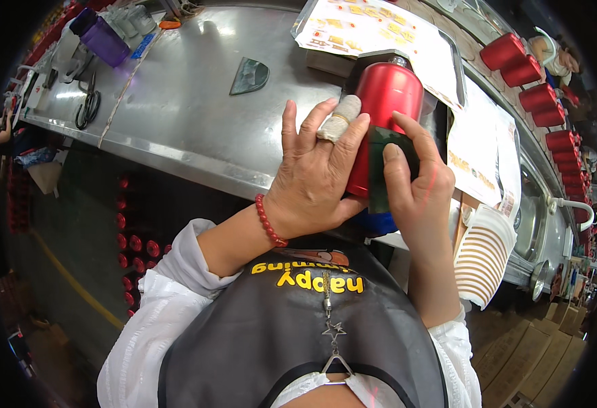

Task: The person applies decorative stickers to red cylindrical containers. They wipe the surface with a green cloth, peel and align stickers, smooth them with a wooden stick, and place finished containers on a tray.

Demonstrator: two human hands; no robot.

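A red metal bottle (391, 88) lies in front of me with its neck pointing away, its far end against a dark holder (363, 62). My left hand (312, 170) rests along its left side with the fingers spread. The index finger and thumb touch the bottle, and another finger wears a pale cloth wrap (340, 117). My right hand (420, 180) pinches a dark green flat piece (378, 170) against the bottle's near part; its lower fingers are partly hidden. A similar dark green piece (250, 76) with one rounded end lies on the metal table (183, 102).
Sheets of printed decals (434, 64) lie beyond and right of the bottle. A stack of white cups (485, 255) leans at the right. Black scissors (89, 105) and a purple bottle (101, 41) are far left. Red bottles (503, 52) line the far right.
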